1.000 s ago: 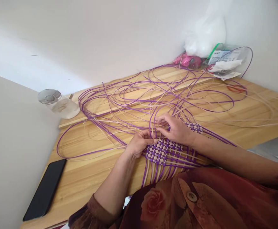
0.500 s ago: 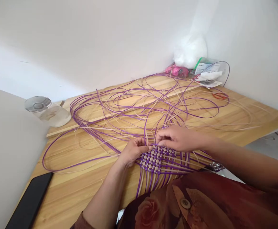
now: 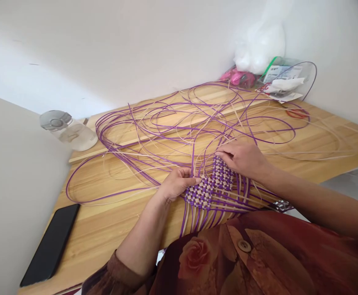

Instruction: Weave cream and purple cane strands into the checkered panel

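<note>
A woven piece [image 3: 202, 193] of purple and beige strips lies near the table's front edge, close to my body. Its checkered weave bends into two sections. My left hand [image 3: 179, 183] pinches the left section's upper edge between thumb and fingers. At the top of the right section, my right hand [image 3: 242, 155] is closed on the weave's upper corner, thumb against forefinger; whether a single strip is also caught there is hidden. Loose purple and beige strips [image 3: 194, 219] run from the weave toward me and to the right, and others spread away behind it.
Long looped strips [image 3: 166, 119] cover the table's [image 3: 105, 229] back half. A lidded clear bottle [image 3: 74, 133] stands at left, with a black phone [image 3: 51, 246] nearer me. Scissors with red handles [image 3: 297, 113], plastic packets [image 3: 285, 80] and a white bag [image 3: 259, 47] are at back right.
My right hand has moved up and right from the middle of the weave to its far corner, uncovering the right section. The left hand keeps its pinch. The whole view has shifted slightly.
</note>
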A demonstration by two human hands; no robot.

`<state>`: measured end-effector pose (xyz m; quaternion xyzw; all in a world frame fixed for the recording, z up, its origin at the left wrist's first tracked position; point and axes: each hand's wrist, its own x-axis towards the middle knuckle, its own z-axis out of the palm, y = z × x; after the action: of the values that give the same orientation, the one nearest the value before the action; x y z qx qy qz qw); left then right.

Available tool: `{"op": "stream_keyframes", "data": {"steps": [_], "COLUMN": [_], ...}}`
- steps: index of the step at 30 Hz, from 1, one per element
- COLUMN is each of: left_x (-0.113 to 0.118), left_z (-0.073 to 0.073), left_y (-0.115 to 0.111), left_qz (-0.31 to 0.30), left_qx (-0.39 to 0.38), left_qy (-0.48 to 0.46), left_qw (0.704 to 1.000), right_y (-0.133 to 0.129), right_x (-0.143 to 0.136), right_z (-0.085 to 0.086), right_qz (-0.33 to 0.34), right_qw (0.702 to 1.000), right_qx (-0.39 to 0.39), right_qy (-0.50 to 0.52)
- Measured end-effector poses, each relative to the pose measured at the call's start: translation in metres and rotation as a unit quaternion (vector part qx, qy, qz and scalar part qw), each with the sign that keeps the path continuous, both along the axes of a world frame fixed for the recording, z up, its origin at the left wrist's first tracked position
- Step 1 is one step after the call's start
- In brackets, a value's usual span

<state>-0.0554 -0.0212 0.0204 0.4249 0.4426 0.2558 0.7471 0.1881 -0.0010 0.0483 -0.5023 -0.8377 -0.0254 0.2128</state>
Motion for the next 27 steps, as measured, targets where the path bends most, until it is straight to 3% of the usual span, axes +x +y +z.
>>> {"op": "stream_keyframes", "data": {"steps": [2, 4, 6, 8, 11, 14, 17, 19, 20, 21, 22, 23, 25, 26, 27], "left_x": [0.003, 0.005, 0.005, 0.006, 0.006, 0.007, 0.009, 0.010, 0.011, 0.011, 0.011, 0.010, 0.010, 0.009, 0.009], "left_z": [0.001, 0.001, 0.002, 0.000, -0.004, -0.006, -0.006, -0.005, -0.005, -0.005, -0.005, -0.006, -0.006, -0.007, -0.007], "left_y": [-0.001, -0.002, -0.002, -0.002, -0.002, -0.002, -0.002, -0.001, -0.001, -0.001, -0.001, -0.001, -0.001, -0.001, -0.001], "left_qz": [0.018, 0.029, 0.035, 0.034, 0.030, 0.041, 0.054, 0.058, 0.061, 0.064, 0.067, 0.067, 0.058, 0.050, 0.043], "left_qx": [-0.004, -0.003, 0.002, 0.010, 0.027, 0.053, 0.074, 0.083, 0.086, 0.087, 0.085, 0.079, 0.063, 0.057, 0.057], "left_qy": [-0.011, -0.016, -0.015, -0.019, -0.022, -0.008, 0.009, 0.020, 0.024, 0.028, 0.029, 0.027, 0.017, 0.012, 0.008], "left_qw": [1.000, 0.999, 0.999, 0.999, 0.999, 0.998, 0.996, 0.995, 0.994, 0.994, 0.994, 0.994, 0.996, 0.997, 0.997], "right_y": [-0.011, -0.023, -0.032, -0.036, -0.038, -0.042, -0.047, -0.049, -0.048, -0.046, -0.042, -0.038, -0.027, -0.021, -0.015], "right_x": [-0.009, -0.022, -0.035, -0.047, -0.058, -0.066, -0.073, -0.074, -0.072, -0.069, -0.064, -0.058, -0.047, -0.042, -0.039], "right_z": [0.004, 0.004, 0.004, 0.005, 0.011, 0.014, 0.011, 0.009, 0.010, 0.011, 0.013, 0.016, 0.021, 0.023, 0.024], "right_qz": [-0.003, 0.021, 0.027, 0.002, -0.027, -0.027, -0.018, -0.005, 0.004, 0.018, 0.034, 0.048, 0.073, 0.092, 0.121], "right_qw": [0.996, 0.964, 0.895, 0.821, 0.752, 0.696, 0.622, 0.595, 0.602, 0.633, 0.687, 0.761, 0.906, 0.950, 0.971], "right_qx": [-0.085, -0.233, -0.391, -0.502, -0.576, -0.621, -0.660, -0.672, -0.676, -0.672, -0.648, -0.591, -0.387, -0.271, -0.175], "right_qy": [0.042, 0.124, 0.211, 0.272, 0.320, 0.359, 0.420, 0.442, 0.425, 0.384, 0.327, 0.263, 0.153, 0.122, 0.104]}}
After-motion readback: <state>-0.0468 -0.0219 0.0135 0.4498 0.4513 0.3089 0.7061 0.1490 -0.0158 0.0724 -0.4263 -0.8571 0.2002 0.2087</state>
